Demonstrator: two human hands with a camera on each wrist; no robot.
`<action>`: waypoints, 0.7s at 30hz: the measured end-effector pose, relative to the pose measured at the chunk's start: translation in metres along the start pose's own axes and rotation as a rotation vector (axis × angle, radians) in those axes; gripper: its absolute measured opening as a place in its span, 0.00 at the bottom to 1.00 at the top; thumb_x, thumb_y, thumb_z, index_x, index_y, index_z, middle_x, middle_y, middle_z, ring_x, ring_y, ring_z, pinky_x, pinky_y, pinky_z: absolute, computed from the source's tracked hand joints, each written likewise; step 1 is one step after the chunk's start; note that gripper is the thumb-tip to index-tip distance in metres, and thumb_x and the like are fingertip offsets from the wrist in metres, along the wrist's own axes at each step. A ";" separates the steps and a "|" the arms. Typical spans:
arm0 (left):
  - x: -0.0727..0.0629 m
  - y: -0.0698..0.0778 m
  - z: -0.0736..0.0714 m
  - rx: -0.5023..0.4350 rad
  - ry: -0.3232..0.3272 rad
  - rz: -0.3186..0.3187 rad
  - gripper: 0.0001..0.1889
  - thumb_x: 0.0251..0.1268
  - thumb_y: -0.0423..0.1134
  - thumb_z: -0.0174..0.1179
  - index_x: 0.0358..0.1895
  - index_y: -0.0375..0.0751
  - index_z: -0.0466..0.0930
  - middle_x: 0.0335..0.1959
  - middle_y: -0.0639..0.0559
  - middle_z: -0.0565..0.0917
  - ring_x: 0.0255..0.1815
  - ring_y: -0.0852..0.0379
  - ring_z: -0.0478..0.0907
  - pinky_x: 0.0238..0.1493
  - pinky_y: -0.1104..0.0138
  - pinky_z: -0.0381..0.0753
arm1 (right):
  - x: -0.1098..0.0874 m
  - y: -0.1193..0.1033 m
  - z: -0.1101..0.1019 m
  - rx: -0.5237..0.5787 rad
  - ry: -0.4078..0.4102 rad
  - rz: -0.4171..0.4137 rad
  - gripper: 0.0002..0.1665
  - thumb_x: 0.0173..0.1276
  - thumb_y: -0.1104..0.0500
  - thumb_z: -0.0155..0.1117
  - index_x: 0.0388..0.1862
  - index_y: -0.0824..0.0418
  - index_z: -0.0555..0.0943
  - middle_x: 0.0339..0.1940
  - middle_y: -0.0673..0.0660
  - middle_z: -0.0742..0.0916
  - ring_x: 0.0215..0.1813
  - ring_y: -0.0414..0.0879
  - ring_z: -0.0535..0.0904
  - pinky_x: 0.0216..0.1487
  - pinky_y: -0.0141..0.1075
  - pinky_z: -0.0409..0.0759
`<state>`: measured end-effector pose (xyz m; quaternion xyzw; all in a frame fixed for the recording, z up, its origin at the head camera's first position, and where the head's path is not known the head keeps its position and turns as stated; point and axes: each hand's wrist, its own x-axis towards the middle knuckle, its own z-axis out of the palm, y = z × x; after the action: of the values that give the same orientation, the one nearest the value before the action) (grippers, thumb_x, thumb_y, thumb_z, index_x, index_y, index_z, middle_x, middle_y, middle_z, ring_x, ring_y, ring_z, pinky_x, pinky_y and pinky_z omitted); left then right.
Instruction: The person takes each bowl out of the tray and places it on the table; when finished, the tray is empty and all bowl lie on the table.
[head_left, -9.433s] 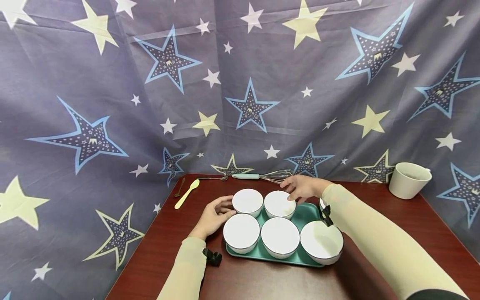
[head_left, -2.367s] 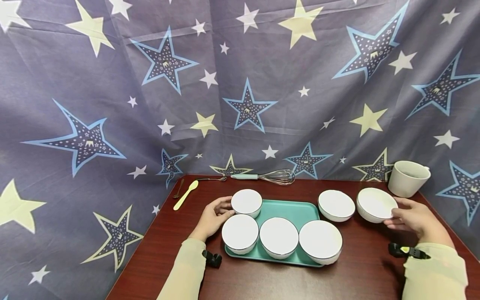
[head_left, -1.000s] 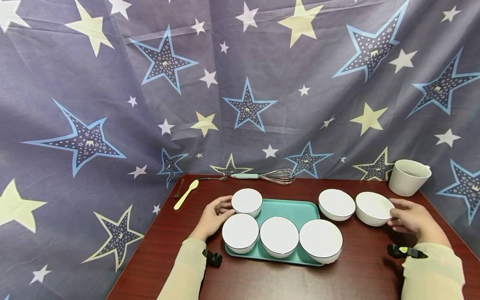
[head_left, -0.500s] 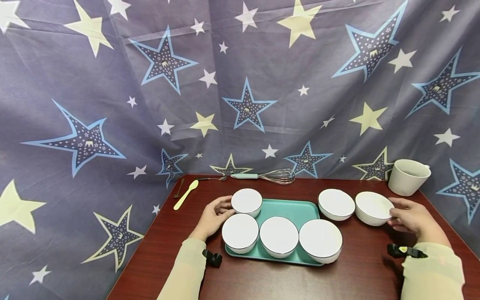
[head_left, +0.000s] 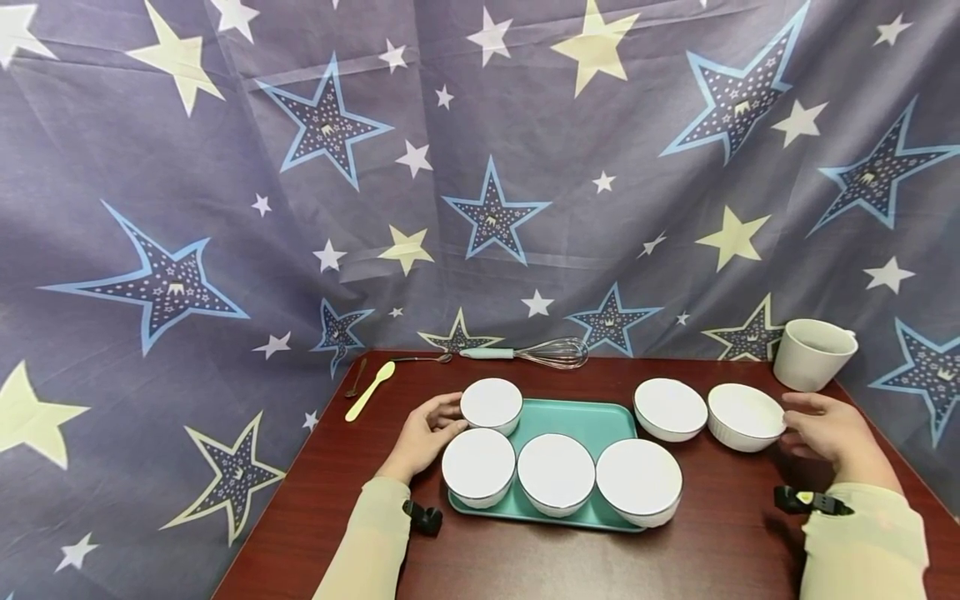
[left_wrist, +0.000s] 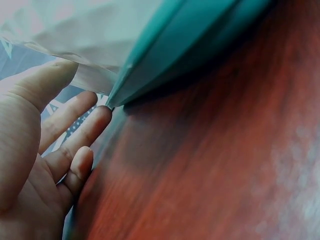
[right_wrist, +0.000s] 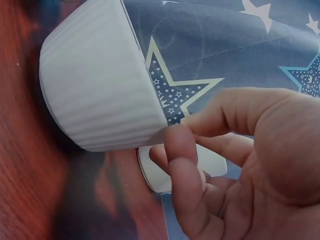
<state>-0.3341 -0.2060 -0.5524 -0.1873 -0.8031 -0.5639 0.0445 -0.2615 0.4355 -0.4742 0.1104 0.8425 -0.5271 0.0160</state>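
Note:
In the head view my left hand (head_left: pixel 422 437) rests beside the left end of a teal tray (head_left: pixel 577 412), at a small white bowl (head_left: pixel 491 402). The left wrist view has its thumb against the bowl's side and its loosely bent fingers at the tray's edge. On the right, my right hand (head_left: pixel 825 429) is at the rim of a white ribbed bowl (head_left: pixel 742 414) standing on the table. Its loosely bent fingertips (right_wrist: pixel 180 142) lie just off that rim in the right wrist view. Another white bowl (head_left: pixel 670 408) stands immediately left of it.
Three larger white bowls, the middle one (head_left: pixel 556 471) among them, line the tray's front. A white mug (head_left: pixel 813 354) stands at the back right. Along the back lie a whisk (head_left: pixel 525 353), a yellow spoon (head_left: pixel 371 390) and two small dark spoons. A star-patterned cloth (head_left: pixel 480 167) hangs behind.
Since the earliest frame, two bowls have come to stand right of the tray, one from the tray's back row. In the last half second my right fingertips have slipped off the right bowl's rim.

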 end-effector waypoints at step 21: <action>0.002 0.004 -0.009 -0.008 0.018 0.030 0.29 0.72 0.42 0.70 0.71 0.37 0.76 0.56 0.46 0.87 0.51 0.49 0.86 0.51 0.62 0.84 | -0.009 -0.021 0.001 -0.254 0.328 -0.119 0.24 0.73 0.57 0.60 0.62 0.69 0.81 0.30 0.44 0.87 0.29 0.31 0.77 0.29 0.33 0.77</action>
<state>-0.3357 -0.2130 -0.5449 -0.1945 -0.7976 -0.5679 0.0596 -0.2573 0.4238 -0.4546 0.1417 0.8984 -0.3918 -0.1387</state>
